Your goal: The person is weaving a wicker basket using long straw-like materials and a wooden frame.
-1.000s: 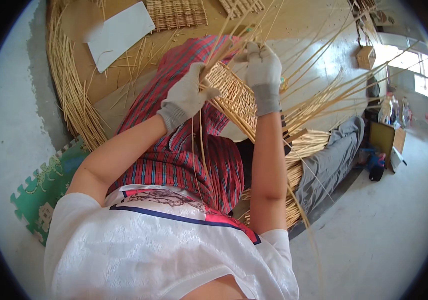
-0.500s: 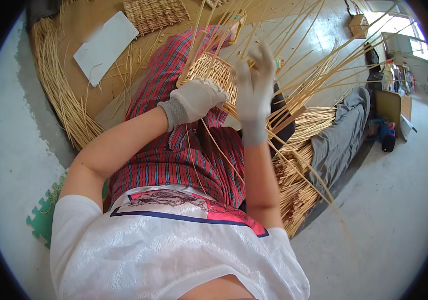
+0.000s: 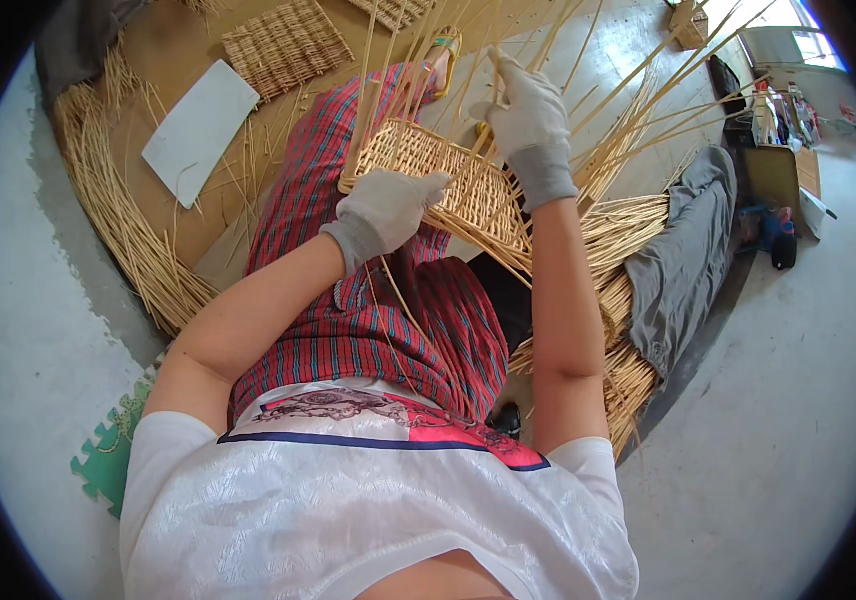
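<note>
Pinching woven basket (image 3: 478, 195) at nr edge is gloved L hand (image 3: 386, 208); gloved R hand (image 3: 535, 118) hovers amid tall canes (image 3: 365, 118), its grip impossible to tell.

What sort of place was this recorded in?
Probably a basket-weaving workshop: a partly woven wicker piece with long loose strands is at the gloved left hand, a long bundle of similar strands lies to the left, and a woven panel lies ahead.

Tan wicker weave (image 3: 478, 195) (rods (image 3: 364, 122) splaying outward) tilts, apparently above the lap (image 3: 358, 340).
</note>
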{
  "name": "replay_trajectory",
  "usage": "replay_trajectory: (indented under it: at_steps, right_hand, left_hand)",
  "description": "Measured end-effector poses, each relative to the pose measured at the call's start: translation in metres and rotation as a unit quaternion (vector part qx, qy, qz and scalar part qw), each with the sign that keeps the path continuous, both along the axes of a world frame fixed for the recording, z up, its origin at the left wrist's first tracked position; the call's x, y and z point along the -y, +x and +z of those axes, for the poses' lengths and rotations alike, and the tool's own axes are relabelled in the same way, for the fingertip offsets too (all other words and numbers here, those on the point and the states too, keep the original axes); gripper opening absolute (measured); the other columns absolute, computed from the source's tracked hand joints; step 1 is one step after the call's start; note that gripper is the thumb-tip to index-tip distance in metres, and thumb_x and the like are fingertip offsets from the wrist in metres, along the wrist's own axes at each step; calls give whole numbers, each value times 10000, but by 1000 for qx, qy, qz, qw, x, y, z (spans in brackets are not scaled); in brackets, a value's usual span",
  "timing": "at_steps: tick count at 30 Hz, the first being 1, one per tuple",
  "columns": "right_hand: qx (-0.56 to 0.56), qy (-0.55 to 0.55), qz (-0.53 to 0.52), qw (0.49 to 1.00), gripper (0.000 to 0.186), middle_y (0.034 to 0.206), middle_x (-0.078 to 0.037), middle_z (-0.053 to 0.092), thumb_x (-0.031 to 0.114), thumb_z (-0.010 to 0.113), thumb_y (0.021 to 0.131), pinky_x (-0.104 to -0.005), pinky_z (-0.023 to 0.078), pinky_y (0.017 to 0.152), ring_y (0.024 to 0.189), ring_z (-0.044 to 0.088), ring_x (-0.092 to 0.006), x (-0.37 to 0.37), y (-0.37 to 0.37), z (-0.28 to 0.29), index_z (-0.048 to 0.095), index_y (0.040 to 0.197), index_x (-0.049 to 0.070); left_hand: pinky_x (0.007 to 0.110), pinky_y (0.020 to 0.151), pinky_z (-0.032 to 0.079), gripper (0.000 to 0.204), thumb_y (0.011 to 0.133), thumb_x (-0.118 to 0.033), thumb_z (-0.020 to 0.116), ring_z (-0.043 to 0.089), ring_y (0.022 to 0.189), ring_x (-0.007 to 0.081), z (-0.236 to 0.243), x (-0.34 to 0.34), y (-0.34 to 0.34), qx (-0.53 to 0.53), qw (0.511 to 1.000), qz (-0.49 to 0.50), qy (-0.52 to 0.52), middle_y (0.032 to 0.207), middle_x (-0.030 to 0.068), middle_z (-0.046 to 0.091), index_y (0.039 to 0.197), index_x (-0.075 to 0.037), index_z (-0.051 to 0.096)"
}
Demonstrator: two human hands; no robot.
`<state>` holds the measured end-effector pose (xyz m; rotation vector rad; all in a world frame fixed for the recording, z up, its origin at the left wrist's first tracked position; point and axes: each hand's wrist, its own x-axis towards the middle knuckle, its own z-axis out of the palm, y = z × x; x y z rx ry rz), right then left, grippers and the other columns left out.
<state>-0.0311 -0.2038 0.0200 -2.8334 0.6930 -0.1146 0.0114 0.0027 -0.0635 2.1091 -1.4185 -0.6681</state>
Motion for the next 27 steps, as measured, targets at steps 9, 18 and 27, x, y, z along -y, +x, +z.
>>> replay_trajectory:
  at_steps: [9, 18, 27]
  right_hand:
    - [125, 54, -233, 963, 444, 1051, -142, 739, 29, 753, 878, -362, 573, 877, 927, 715, -264, -99, -147, -33, 656, 1310, 3]
    - [-5, 67, -99, 993, 558, 1217, -158, 680, 344, 689, 931, -431, 519, 941, 1055, 686, -339, -33, -57, 20, 589, 1438, 133]
    - [33, 61, -179, 981, 803, 1315, -265, 639, 418, 756, 891, -504, 562, 807, 1014, 704, -401, -47, -15, 10, 412, 1572, 169]
  left_hand:
    - [488, 792, 549, 299, 1011, -313, 556, 715, 893, 370, 16, 2, 13, -37, 997, 27, 64, 980, 171, 742, 1220, -151, 696]
    - [456, 1147, 390, 474, 920, -245, 618, 535, 1262, 253, -1, -5, -34, 277, 943, -75, -168, 1251, 88, 561, 1385, -157, 592]
    - [370, 904, 480, 356, 919, -146, 571, 643, 1028, 227, 0, 0, -30, 220, 968, -106, -56, 1077, 32, 638, 1265, -149, 655]
